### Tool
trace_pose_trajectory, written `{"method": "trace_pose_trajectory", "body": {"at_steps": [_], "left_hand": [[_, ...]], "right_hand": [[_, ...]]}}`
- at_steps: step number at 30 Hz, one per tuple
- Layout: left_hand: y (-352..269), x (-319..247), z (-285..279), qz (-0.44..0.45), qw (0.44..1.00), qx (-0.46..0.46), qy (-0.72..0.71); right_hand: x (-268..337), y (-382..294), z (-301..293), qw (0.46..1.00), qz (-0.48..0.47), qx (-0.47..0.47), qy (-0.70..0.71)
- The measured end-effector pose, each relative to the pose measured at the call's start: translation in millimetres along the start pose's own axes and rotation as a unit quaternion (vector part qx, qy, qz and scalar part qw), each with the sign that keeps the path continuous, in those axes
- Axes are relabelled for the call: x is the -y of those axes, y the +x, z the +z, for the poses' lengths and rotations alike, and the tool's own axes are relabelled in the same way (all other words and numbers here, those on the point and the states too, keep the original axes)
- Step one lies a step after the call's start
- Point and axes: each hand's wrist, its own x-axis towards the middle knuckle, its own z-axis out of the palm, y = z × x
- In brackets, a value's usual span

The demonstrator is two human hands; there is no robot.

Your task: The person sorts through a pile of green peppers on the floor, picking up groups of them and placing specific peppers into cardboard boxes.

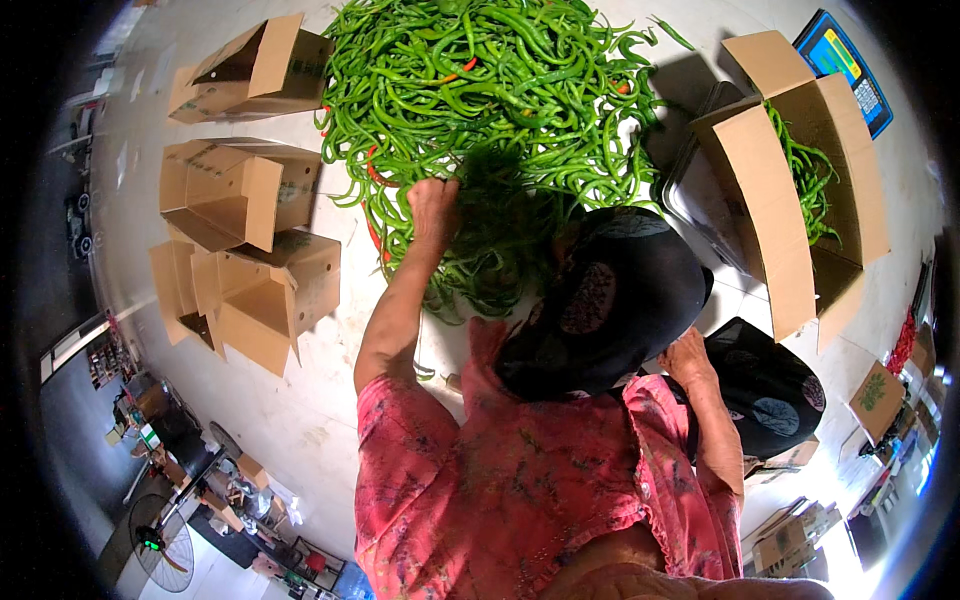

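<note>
A wide heap of long green chili peppers (480, 97) lies on the pale floor in front of me, with a few red ones among them. My left hand (435, 201) is at the heap's near left side, fingers curled and turned down. What is under those fingers is hidden. Shadow darkens the peppers just right of it. My right hand (684, 354) is low on the right, beside my knee in black patterned trousers (615, 300). Its fingers are partly hidden behind the knee, so I cannot tell whether they hold anything.
At right, an open cardboard box (772, 217) with green peppers inside stands over a metal-edged platform (694, 202), near a blue scale panel (847, 71). Several open cardboard boxes (259, 184) lie on their sides at left. A fan (161, 544) stands at lower left.
</note>
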Motion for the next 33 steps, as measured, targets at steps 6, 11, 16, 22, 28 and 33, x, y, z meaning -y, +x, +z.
{"method": "trace_pose_trajectory", "body": {"at_steps": [6,11,16,22,28,33], "left_hand": [[29.2,-47.3,-22.8,0.086,0.988,-0.006,-0.129],[76.3,-96.4,12.8,0.095,0.984,-0.081,-0.130],[76.4,-101.8,80.5,0.097,0.995,-0.028,-0.002],[66.0,-121.7,79.4,0.129,0.974,0.001,-0.188],[74.7,-132.5,73.7,0.150,0.975,0.163,-0.014],[80.0,-142.5,61.2,0.006,0.985,0.167,-0.046]], "right_hand": [[12.0,5.6,-11.6,0.989,0.081,0.075,0.098],[9.5,12.4,-6.9,0.997,0.034,0.046,0.059],[5.3,5.4,-1.0,0.997,0.040,0.034,0.050],[6.4,7.9,9.4,0.995,-0.010,-0.081,0.059],[18.4,10.5,-16.7,0.992,-0.014,-0.056,0.108],[22.9,7.9,-26.1,0.994,0.044,-0.028,0.095]]}}
